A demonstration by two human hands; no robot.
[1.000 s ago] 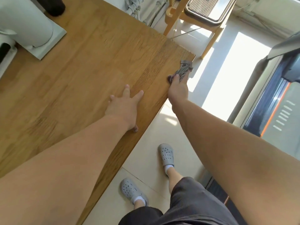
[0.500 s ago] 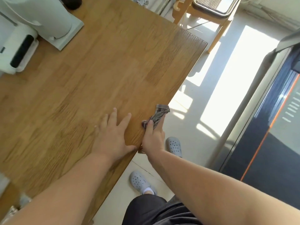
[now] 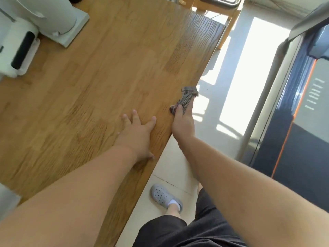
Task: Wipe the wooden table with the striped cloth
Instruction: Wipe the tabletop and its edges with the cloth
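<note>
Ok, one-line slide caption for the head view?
Right hand holds the striped cloth against the edge of the wooden table; left hand rests flat on it.

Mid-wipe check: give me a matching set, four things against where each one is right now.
1 left hand
2 striped cloth
3 grey clog
4 white appliance

A on the floor tiles
B gripped by the right hand at the wooden table's edge
C spread flat on the tabletop
D standing on the table, far from both hands

Pairs: 1-C, 2-B, 3-A, 4-D

Grey-brown striped cloth (image 3: 187,100), honey-brown grained table (image 3: 106,77), grey perforated clog (image 3: 164,196), black shorts (image 3: 187,232).
</note>
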